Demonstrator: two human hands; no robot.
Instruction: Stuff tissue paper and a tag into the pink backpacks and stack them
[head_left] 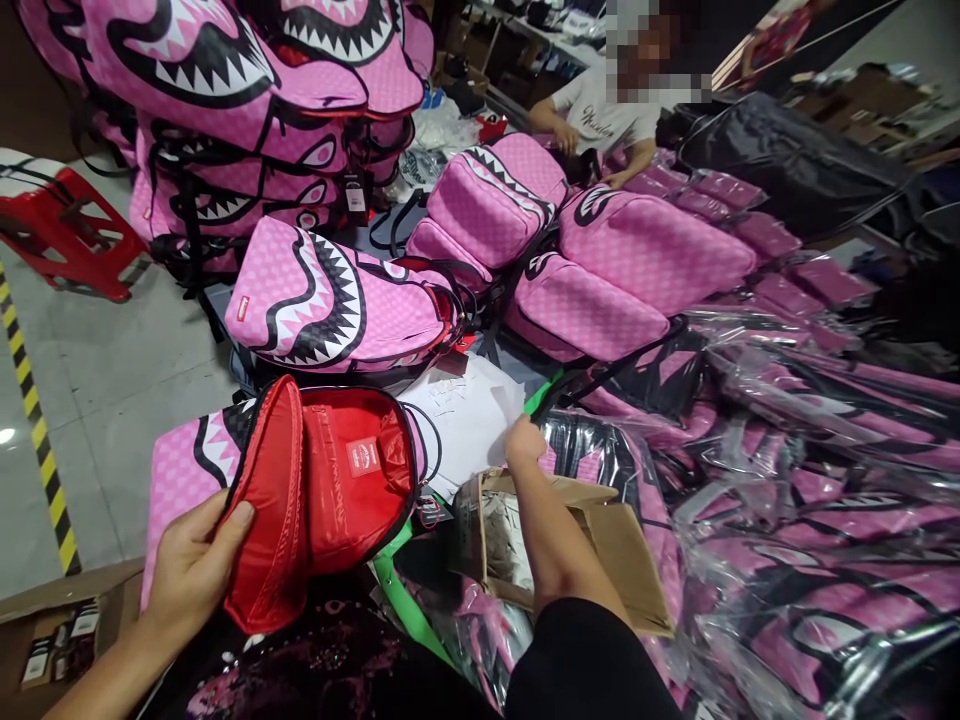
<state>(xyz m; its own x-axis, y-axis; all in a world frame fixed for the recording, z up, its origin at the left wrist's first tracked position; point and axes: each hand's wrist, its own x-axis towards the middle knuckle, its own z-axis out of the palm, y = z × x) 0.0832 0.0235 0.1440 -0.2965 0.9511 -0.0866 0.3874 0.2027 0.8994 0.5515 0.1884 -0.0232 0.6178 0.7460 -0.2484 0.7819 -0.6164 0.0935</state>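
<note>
A pink backpack with a shark-mouth print (184, 465) lies unzipped in front of me, its red lining (360, 480) showing. My left hand (193, 570) grips the edge of its red front flap, thumb on top. My right hand (523, 440) reaches forward over an open cardboard box (622, 555), fingers closed at the edge of a sheet of white paper (469, 415). Whether it pinches the sheet is hard to tell.
More pink shark backpacks (334, 300) are stacked at the back left and across the middle. Bagged ones in clear plastic (810, 520) fill the right side. A person in a white shirt (607, 115) works at the far end. A red stool (67, 230) stands left on the floor.
</note>
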